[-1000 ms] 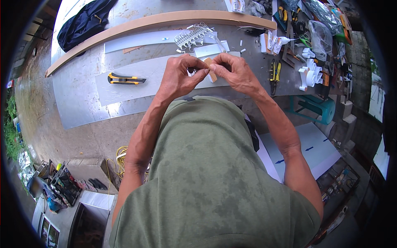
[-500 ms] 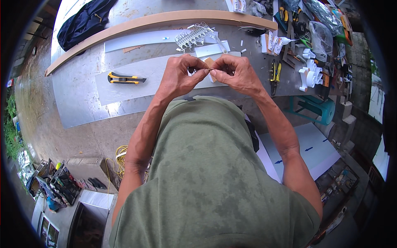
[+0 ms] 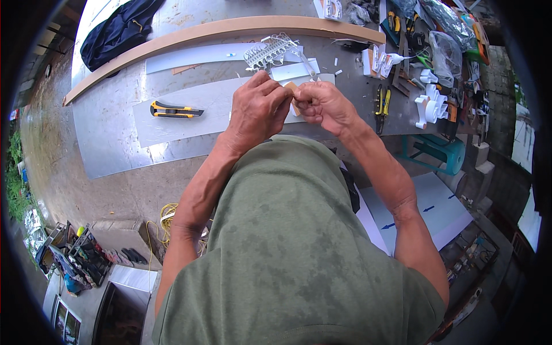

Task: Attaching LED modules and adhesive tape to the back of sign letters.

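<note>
Shirt [image 3: 305,241]: olive green, darker blotches mid-frame and below. Sleeves [image 3: 422,287]: short, same green, lower left and lower right. Left hand [image 3: 259,109], right hand [image 3: 326,108], forearms [image 3: 202,187]: bare.

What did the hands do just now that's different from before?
The left hand rolled over, so its back shows and its thumb is hidden. The right hand turned too, with its fingers curled in more. I can't see anything new picked up or let go; anything pinched is too small to tell. The hands stayed close together, and the yellow-and-black cutter stayed put.
</note>
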`<state>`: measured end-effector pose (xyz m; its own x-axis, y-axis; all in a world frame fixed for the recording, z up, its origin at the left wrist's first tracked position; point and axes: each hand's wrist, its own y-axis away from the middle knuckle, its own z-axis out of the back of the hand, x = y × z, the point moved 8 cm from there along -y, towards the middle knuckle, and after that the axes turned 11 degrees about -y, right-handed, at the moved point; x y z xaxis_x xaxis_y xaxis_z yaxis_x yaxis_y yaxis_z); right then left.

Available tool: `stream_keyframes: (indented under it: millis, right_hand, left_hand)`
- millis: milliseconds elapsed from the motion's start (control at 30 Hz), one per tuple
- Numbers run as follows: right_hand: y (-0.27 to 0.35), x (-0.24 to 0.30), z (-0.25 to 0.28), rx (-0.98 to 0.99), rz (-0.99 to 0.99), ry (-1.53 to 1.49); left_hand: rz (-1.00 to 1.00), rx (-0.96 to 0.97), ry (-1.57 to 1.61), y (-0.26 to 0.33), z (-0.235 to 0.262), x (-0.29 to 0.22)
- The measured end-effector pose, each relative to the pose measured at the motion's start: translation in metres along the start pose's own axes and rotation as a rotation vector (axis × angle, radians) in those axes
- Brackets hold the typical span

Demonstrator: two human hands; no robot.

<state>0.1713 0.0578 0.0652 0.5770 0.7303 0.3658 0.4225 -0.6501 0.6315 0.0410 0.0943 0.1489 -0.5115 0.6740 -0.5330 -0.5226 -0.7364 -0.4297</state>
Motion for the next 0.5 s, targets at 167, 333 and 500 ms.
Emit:
stream_keyframes:
  millis: [167,333,500]
  right_hand:
    - [0.026,0.029,-0.030,-0.122,0.502,0.775]
    - [0.055,0.038,-0.071,-0.061,1.243,1.472]
    - [0.058,0.027,-0.076,0.009,1.356,1.647]
  left_hand:
    - [0.275,0.137,0.300,0.006,-0.006,0.036]
    - [0.391,0.226,0.417,0.011,-0.011,0.042]
    - [0.374,0.281,0.463,0.015,-0.020,0.040]
